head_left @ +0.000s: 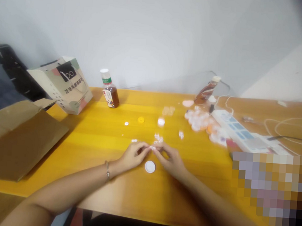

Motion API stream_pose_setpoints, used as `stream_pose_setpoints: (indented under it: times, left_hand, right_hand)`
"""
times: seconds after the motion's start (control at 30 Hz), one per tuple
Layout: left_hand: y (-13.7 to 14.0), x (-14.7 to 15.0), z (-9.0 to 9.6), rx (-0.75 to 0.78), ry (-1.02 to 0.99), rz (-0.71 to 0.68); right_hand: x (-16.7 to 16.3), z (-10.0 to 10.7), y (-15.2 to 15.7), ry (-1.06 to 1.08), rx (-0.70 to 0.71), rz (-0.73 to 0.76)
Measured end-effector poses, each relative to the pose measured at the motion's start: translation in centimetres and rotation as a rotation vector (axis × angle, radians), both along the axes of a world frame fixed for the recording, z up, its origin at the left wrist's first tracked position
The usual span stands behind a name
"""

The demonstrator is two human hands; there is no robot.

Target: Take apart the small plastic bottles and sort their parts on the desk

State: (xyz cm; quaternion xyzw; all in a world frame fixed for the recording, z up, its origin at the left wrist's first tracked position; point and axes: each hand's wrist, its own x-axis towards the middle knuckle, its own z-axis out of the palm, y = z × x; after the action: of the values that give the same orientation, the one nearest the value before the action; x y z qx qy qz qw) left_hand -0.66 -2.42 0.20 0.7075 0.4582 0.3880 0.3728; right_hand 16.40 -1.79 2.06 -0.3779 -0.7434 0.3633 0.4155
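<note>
My left hand [136, 155] and my right hand [170, 158] meet over the middle of the table, fingertips pinched together on a small white piece [152, 148]. Most of that piece is hidden by the fingers, so its kind does not show. Just below the hands lies a round white disc [150, 167] with a raised rim. Beyond the fingertips are small white pieces [159, 138], blurred. Farther back sit a yellow disc [141, 120] and a white round part [161, 122]. A smaller white part [126, 123] lies to their left.
An open cardboard box [22, 142] and a paper bag [65, 83] stand at left. One bottle [110, 91] is at the back left, another [206, 91] at the back right. Bagged parts [202, 121], a power strip [238, 127] and loose cables [287, 126] occupy the right.
</note>
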Motion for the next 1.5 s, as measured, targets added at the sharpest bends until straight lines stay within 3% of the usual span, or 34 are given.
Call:
stream_pose_setpoints:
  times: [0.3,0.67,0.93,1.03,1.27,1.5]
  left_hand:
    - [-0.2,0.6,-0.2,-0.148,-0.103,-0.045]
    - [0.0,0.5,-0.2,-0.221,-0.139,-0.056]
    - [0.4,0.0,0.5,-0.322,-0.284,-0.187]
    - [0.8,-0.4,0.4,-0.345,-0.346,-0.233]
    - [0.9,-0.6,0.2,-0.318,-0.352,-0.226]
    - [0.4,-0.3,0.4,-0.284,-0.273,-0.215]
  right_hand:
    - [-0.5,-0.5,-0.2,0.133,-0.252,-0.025]
    - [-0.7,-0.4,-0.1,0.230,-0.344,0.006]
    - [-0.2,-1.1,0.6,0.355,-0.468,0.111]
    - [0.0,-0.5,0.4,0.331,-0.454,0.166]
    - [0.1,0.0,-0.2,0.209,-0.209,0.169]
    - [0.0,0.2,0.1,0.257,-0.439,0.113]
